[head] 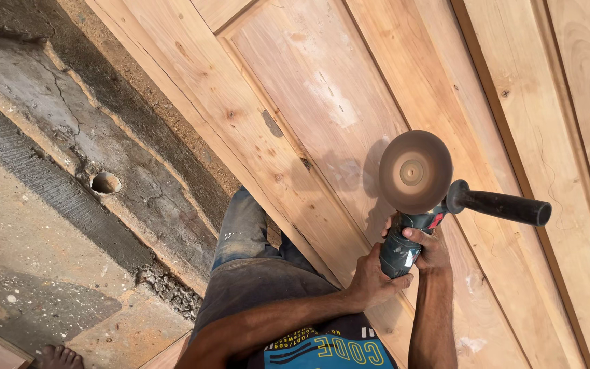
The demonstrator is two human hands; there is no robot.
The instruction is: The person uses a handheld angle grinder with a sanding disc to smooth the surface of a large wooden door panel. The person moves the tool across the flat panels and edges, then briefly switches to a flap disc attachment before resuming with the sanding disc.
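**A:** What is in view, by count?

**B:** One angle grinder (411, 225), one round sanding disc (415, 171) on its head, one black side handle (500, 205) jutting right with nothing gripping it, and two hands. Under it all lies one panelled wooden door (308, 102) of pale timber.

**A:** How do the hands sit?

**B:** Both are wrapped tight around the grinder's dark green body. The left hand (371, 279) cups the rear end from below, fingers curled shut; the right hand (431, 247) clasps the body just above it, thumb across the casing. Both forearms reach up from the bottom edge, the right one nearly straight.

**A:** And the tool itself?

**B:** The disc, blurred, hangs over the door's recessed panel; whether it touches the wood cannot be told. To the left runs cracked concrete floor (49, 225) with one round hole (106, 182).
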